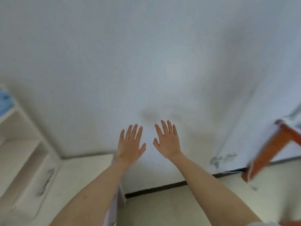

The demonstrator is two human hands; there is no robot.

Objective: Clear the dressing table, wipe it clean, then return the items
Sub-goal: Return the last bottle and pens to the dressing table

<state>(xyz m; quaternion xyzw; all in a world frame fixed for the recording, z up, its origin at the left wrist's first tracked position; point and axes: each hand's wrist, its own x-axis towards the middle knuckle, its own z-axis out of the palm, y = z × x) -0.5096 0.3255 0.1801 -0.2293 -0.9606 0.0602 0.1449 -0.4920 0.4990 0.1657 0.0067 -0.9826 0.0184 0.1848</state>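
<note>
A pale wall (pixel 162 54) is filling most of the view, running down to a dark skirting line (pixel 154 189) and a light floor (pixel 171 207), and the whole picture is smeared, so the head is probably turning. At the left a white shelf unit (pixel 19 144) is standing with something blue (pixel 5 99) on its top level, while at the right a reddish wooden frame (pixel 268 150), perhaps a chair or table leg, is leaning into view. The dressing table itself is not showing clearly; I cannot tell whether either piece of furniture belongs to it, and no items or cloth are appearing. Both bare forearms are reaching forward side by side, the left hand (pixel 130 142) and right hand (pixel 167 141) raised in front of the wall, backs toward the camera, fingers spread and flat, grasping nothing. Holding them out empty like this is reading as a starting or resting pose, so the clearing seems not yet begun
</note>
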